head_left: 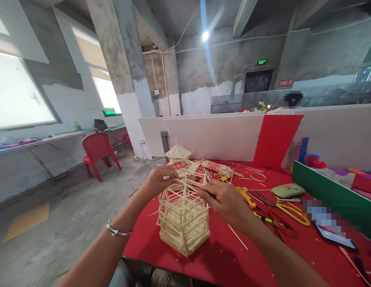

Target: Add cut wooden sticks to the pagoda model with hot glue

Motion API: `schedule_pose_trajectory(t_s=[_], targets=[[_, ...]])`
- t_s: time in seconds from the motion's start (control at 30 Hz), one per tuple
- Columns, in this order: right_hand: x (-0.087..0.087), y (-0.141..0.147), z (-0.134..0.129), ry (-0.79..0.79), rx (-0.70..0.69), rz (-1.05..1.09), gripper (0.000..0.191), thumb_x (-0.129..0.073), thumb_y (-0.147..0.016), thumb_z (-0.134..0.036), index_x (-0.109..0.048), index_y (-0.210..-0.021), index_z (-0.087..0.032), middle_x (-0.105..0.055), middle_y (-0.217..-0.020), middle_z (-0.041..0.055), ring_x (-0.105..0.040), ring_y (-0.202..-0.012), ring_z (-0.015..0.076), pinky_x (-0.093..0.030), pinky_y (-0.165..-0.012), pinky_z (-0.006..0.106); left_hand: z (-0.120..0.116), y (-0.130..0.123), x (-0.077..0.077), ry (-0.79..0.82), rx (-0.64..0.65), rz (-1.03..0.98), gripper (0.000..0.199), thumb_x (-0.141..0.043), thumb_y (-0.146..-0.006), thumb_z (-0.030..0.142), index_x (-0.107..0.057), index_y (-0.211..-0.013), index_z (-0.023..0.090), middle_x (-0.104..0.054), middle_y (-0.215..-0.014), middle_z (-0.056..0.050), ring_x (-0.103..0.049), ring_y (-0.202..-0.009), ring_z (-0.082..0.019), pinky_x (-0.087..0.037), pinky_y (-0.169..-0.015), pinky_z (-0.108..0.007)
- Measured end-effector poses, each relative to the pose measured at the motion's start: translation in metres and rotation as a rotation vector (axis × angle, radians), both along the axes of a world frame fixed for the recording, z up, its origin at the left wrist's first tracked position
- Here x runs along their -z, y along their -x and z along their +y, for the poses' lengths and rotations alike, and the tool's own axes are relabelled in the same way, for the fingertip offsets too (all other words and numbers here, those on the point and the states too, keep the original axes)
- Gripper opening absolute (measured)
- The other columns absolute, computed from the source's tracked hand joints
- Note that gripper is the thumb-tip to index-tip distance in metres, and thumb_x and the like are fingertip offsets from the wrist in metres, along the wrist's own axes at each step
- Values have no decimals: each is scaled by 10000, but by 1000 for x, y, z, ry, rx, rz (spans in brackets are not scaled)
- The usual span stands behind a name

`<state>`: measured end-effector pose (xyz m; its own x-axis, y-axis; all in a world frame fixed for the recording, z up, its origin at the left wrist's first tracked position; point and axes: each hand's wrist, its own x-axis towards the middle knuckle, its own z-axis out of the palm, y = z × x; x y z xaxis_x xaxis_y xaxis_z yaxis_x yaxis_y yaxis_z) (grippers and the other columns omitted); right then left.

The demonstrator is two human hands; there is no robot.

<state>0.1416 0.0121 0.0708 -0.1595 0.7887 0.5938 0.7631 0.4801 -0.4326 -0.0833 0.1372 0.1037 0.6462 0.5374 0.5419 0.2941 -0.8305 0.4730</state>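
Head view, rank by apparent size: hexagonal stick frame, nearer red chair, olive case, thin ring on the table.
1. Hexagonal stick frame
2. Nearer red chair (farther off than the others, so image size only)
3. Olive case
4. Thin ring

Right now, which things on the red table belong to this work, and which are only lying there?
Belong to the work: stick frame, with left hand and right hand at its top; probably also bundled sticks, pliers.

Apparently just lying there: phone, green case.
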Motion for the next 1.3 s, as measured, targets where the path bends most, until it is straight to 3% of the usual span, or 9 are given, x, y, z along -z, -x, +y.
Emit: schedule_pose_trajectory(t_s=[0.1,0.17,0.27,0.4,0.6,0.8,0.97,1.13,1.3], targets=[[13,2,-1,-27,17,70,246,-537,-982,-356,-744,-943,-229,-745,-872,28,-680,-783,177,-485,-715,291,12,6,1,15,-48,13,200,-732,-802,390,-770,-755,200,-732,-808,-80,-652,-788,-197,-493,-800,-321],[22,3,-1,-71,72,95,230,-535,-975,-316,-739,-921,-223,-746,-865,30,-685,-789,181,-481,-722,295,22,12,3,18,-113,9,165,-755,-758,378,-786,-792,220,-748,-934,-94,-652,-923,-229,-469,-920,-369],[34,3,-2,-90,96,110,225,-530,-974,-302,-736,-914,-235,-743,-857,23,-685,-781,176,-472,-701,287,37,24,9,55,-246,-27,235,-660,-797,366,-795,-904,206,-725,-1121,-127,-632,-1054,-262,-442,-980,-416],[41,3,0,-99,97,97,211,-539,-971,-296,-738,-925,-244,-743,-870,15,-685,-773,171,-470,-693,282,47,36,21,190,-326,-13,279,-614,-788,385,-792,-857,182,-765,-906,-80,-672,-858,-235,-512,-794,-339],[41,7,3,-199,156,-33,259,-507,-989,-296,-749,-918,-236,-732,-829,39,-671,-750,176,-466,-674,281,50,36,32,364,-373,-43,304,-649,-742,447,-763,-735,165,-676,-616,-17,-592,-602,-157,-462,-587,-254],[44,8,3,-207,157,-55,271,-499,-1002,-303,-758,-980,-225,-743,-860,57,-683,-782,184,-507,-707,290,47,32,38,494,-381,-113,370,-653,-737,514,-706,-700,149,-630,-591,-12,-538,-561,-126,-441,-549,-242],[49,1,6,-161,63,112,251,-533,-993,-337,-747,-1088,-245,-763,-982,55,-712,-892,191,-562,-809,319,43,30,36,554,-370,-134,389,-676,-710,546,-662,-690,158,-595,-590,6,-521,-549,-113,-444,-538,-235],[51,-3,6,-143,13,216,240,-552,-978,-275,-739,-1128,-260,-757,-1019,53,-712,-919,180,-575,-840,314,41,29,33,538,-362,-135,395,-690,-696,556,-641,-689,164,-590,-602,13,-527,-561,-116,-458,-543,-239],[55,-1,5,-153,50,235,242,-559,-974,-263,-739,-1135,-256,-751,-1008,58,-692,-933,192,-571,-853,334,44,32,32,454,-369,-104,371,-660,-736,533,-693,-742,163,-640,-622,-12,-569,-579,-144,-484,-557,-261]])
